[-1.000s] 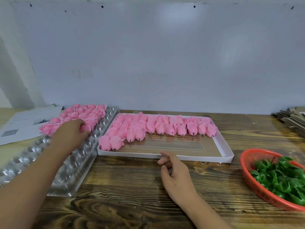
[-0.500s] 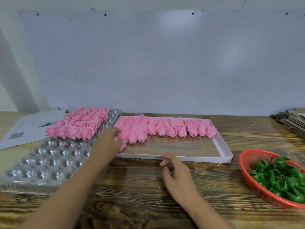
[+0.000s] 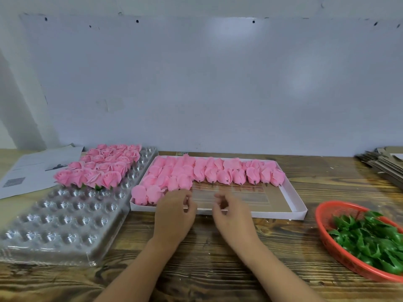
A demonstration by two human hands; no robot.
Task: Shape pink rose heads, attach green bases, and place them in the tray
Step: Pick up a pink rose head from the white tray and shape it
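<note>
Unshaped pink rose buds (image 3: 218, 174) lie in rows in a shallow white box (image 3: 298, 209) at the table's middle. Finished pink roses (image 3: 102, 168) fill the far part of a clear plastic cavity tray (image 3: 65, 216) on the left. Green bases (image 3: 370, 238) are heaped in a red basket (image 3: 322, 225) on the right. My left hand (image 3: 174, 214) hovers at the box's front edge, just right of the two nearest buds (image 3: 146, 194), with its fingers loosely curled. My right hand (image 3: 233, 214) is beside it, also loosely curled. Nothing shows in either hand.
Printed paper sheets (image 3: 28, 171) lie at the far left beside the cavity tray. A stack of flat cardboard (image 3: 383, 162) sits at the far right. A pale wall closes off the back of the wooden table (image 3: 207, 269).
My left hand came away from the finished roses, crossed to the box's front-left buds, and now sits at the box's front edge near my right hand, which moved slightly forward.
</note>
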